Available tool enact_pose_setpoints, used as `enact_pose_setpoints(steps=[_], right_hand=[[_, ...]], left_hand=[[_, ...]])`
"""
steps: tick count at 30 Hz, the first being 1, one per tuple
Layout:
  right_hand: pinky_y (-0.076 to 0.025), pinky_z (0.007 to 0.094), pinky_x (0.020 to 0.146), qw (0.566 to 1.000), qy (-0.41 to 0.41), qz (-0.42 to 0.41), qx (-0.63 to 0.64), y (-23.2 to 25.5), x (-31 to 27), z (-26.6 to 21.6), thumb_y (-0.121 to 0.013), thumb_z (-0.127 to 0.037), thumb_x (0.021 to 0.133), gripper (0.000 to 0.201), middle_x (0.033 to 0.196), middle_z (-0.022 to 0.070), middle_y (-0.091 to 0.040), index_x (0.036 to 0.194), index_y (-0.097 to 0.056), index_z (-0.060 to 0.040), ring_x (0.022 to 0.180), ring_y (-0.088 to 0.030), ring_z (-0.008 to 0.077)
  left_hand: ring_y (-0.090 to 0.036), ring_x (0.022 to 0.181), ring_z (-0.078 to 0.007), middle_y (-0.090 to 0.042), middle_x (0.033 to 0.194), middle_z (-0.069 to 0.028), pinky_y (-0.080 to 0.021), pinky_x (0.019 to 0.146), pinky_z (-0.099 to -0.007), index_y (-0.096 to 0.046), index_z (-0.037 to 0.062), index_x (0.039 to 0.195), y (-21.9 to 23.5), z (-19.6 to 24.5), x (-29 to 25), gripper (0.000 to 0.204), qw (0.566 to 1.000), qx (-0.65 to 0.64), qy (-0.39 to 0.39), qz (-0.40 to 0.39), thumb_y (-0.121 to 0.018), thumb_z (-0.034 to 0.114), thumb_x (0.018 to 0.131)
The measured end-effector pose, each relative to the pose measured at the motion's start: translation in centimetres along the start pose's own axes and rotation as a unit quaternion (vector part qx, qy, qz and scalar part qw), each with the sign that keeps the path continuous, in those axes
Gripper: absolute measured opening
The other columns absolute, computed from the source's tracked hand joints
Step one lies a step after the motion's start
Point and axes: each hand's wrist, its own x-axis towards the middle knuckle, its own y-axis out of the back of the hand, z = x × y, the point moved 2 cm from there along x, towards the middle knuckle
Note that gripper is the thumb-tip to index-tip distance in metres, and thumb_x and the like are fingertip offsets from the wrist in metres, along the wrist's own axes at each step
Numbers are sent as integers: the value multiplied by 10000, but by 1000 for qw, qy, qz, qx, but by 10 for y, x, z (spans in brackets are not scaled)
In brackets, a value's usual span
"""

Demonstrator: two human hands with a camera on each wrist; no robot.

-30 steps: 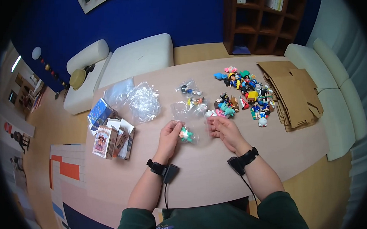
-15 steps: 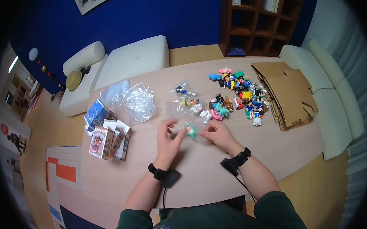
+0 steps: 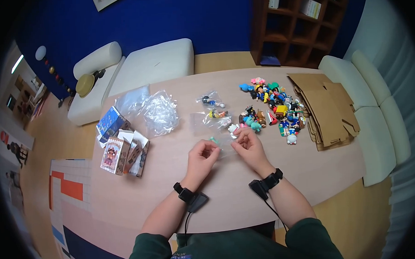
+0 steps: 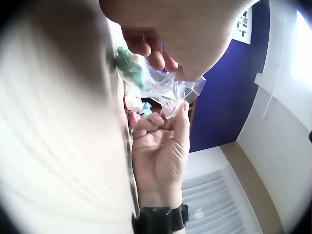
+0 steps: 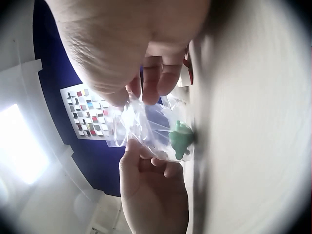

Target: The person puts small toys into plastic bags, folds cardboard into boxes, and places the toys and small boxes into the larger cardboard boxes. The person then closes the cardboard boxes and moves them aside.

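A clear plastic bag point(image 5: 151, 124) hangs between my hands with a small green toy figure point(image 5: 181, 139) at its bottom, close to the tabletop. My left hand point(image 3: 202, 158) pinches the bag's upper edge between thumb and fingers. Opposite it, my right hand point(image 3: 252, 154) pinches the same edge a short way along. In the head view the fingers partly cover the bag and the figure. Just beyond them lie two more bagged figures, one dark blue point(image 3: 210, 100) and one with yellow point(image 3: 217, 114).
Loose toy figures point(image 3: 280, 103) are heaped at the back right, beside flattened cardboard point(image 3: 327, 108). To the left stand small printed boxes point(image 3: 115, 154) and a pile of crumpled clear bags point(image 3: 161, 114). The wooden table point(image 3: 247, 202) extends toward the torso.
The left hand loosened its hold, opened its fingers, then pinched the bag's upper edge. Both hands have come closer together at the top, with the green figure hanging lower beyond them.
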Motion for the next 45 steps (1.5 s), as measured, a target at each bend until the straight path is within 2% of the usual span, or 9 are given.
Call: enact_pose_setpoints(steps=[3, 8, 15, 17, 19, 35, 38, 41, 45], right_hand=[[-491, 220, 707, 994, 51, -49, -88, 4, 0, -5, -680, 1, 930, 83, 1036, 15, -602, 964, -615, -37, 834, -585, 52], [-500, 229, 729, 990, -90, -78, -74, 2, -1, -7, -582, -40, 997, 140, 928, 15, -630, 1112, -660, -20, 832, -611, 77], [-499, 233, 723, 985, -120, -122, -13, 11, 0, -1, -566, -36, 991, 210, 949, 29, -634, 1165, -683, -21, 833, -608, 79], [-482, 226, 718, 962, 10, -150, -227, 3, -3, -18, -608, -38, 959, 159, 1039, 46, -610, 1074, -716, -24, 841, -593, 84], [-471, 231, 714, 966, 19, -139, -218, -5, -4, -14, -625, -41, 944, 142, 1062, 53, -594, 1045, -722, -20, 841, -583, 94], [-491, 371, 934, 885, 73, -138, -439, -18, -18, -14, -672, -41, 853, 223, 1140, 176, -606, 1065, -723, 2, 1059, -601, 319], [-476, 334, 980, 935, -35, -134, -326, -8, -14, -6, -662, -20, 892, 285, 1179, 135, -644, 1167, -733, -47, 1124, -597, 263], [-485, 323, 961, 962, 34, -124, -242, -9, -13, -9, -620, 20, 924, 299, 1181, 105, -654, 1186, -740, -58, 1099, -605, 229], [-473, 306, 924, 976, 37, -132, -167, -3, -12, -13, -609, 9, 930, 334, 1153, 65, -614, 1225, -735, -86, 1077, -583, 185]], left_hand=[[-577, 761, -35, -641, 859, 21, -474, 679, -194, -657, 32, 985, -1, 0, 0, 91, 999, 24, -22, -30, -716, 70, 927], [-572, 767, -34, -645, 885, 19, -475, 686, -197, -648, 27, 1015, 2, -10, 2, 79, 999, 26, -17, -38, -688, 60, 955], [-580, 781, -55, -631, 900, 8, -472, 688, -213, -680, 38, 994, 4, -10, 2, 76, 999, -31, 16, -26, -699, 85, 938], [-581, 779, -58, -628, 904, 6, -471, 687, -213, -683, 39, 993, 3, -6, 2, 73, 999, -36, 13, -25, -700, 80, 935], [-573, 760, -54, -624, 931, -9, -470, 675, -206, -678, 22, 1006, 1, 8, 0, 91, 995, 56, -73, -25, -712, 58, 930], [-608, 840, -80, -635, 993, -36, -488, 705, -209, -722, 11, 1033, -1, 15, -7, 124, 981, 99, -93, -137, -716, 44, 914], [-590, 875, -83, -624, 1035, -37, -490, 722, -213, -715, 24, 1086, 0, 17, -5, 162, 986, 72, -93, -118, -690, 38, 926], [-551, 839, -86, -615, 951, -12, -460, 687, -228, -669, 69, 1214, 10, 11, 2, 284, 988, 80, -106, 77, -694, 102, 933], [-585, 809, -78, -637, 954, -22, -468, 660, -213, -654, 38, 1212, 15, 6, 6, 265, 997, -29, -19, 65, -653, 185, 991]])
